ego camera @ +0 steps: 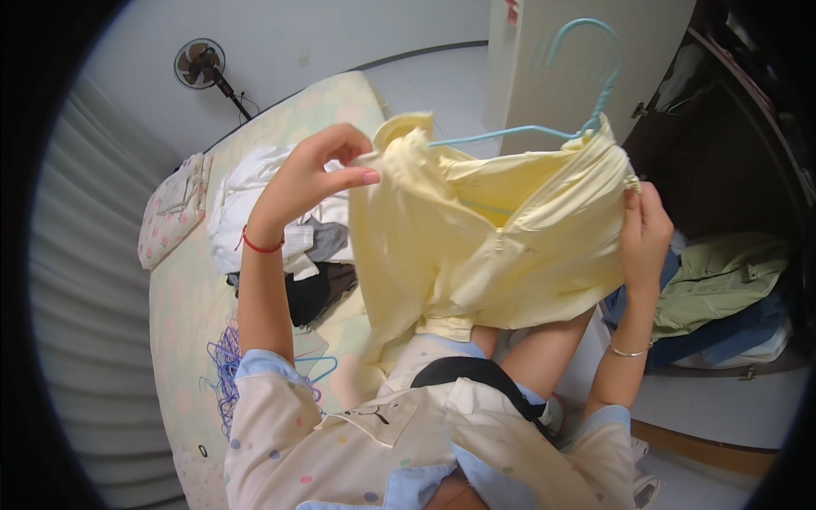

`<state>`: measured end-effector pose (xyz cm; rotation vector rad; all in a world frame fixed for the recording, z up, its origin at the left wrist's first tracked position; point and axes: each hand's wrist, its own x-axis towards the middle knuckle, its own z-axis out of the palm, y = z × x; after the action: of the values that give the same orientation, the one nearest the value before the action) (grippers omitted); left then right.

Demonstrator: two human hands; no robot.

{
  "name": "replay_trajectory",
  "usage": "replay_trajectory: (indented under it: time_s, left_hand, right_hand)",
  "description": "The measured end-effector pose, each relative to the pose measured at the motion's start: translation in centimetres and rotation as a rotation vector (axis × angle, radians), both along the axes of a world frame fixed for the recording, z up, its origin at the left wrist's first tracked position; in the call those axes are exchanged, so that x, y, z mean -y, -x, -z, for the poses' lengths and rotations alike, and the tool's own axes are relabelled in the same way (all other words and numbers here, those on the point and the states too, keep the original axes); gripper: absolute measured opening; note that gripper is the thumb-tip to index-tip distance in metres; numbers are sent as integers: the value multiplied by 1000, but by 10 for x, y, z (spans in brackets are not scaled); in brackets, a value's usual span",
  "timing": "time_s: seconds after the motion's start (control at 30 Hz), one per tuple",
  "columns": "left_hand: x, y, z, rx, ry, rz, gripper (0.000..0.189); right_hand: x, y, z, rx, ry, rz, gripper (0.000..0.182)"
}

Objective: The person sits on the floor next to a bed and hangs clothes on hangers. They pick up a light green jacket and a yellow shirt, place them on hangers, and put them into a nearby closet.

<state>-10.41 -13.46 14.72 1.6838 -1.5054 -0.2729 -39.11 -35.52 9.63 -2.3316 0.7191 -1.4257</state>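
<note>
A pale yellow zip-front garment (542, 274) is held up before me, its zip partly undone at the top. Inside its neck opening is a light blue wire hanger (503, 134), with the twisted stem and hook rising at the right. My left hand (331, 162) is at the garment's upper left edge, thumb and fingers curled against the fabric; whether it pinches the cloth is hard to tell. At the right edge, my right hand (647, 236) grips a gathered bit of the fabric between thumb and fingers. The garment's lower part hangs over my lap.
On the bed (178, 331) lie white clothes (245, 204), dark clothes (315, 290), a folded patterned cloth (175, 217) and a tangle of hangers (223, 376). A wardrobe at the right holds a green garment (720, 280) and jeans (720, 344). A fan (199, 64) stands beyond the bed.
</note>
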Motion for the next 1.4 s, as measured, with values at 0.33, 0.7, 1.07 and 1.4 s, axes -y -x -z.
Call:
replay_trajectory:
  time_s: [0.33, 0.7, 1.07, 1.4]
  left_hand:
    - [56, -46, 13, -360, 237, -229, 19]
    - [91, 39, -27, -29, 141, -162, 35]
    - [127, 48, -24, -541, 108, 249, 24]
    - [126, 0, 49, -115, 225, -90, 24]
  right_hand:
    - [36, 57, -46, 146, 72, 198, 21]
    - [7, 47, -32, -19, 232, 321, 13]
    - [-13, 14, -6, -193, 351, 314, 12]
    - [6, 39, 5, -71, 106, 311, 13]
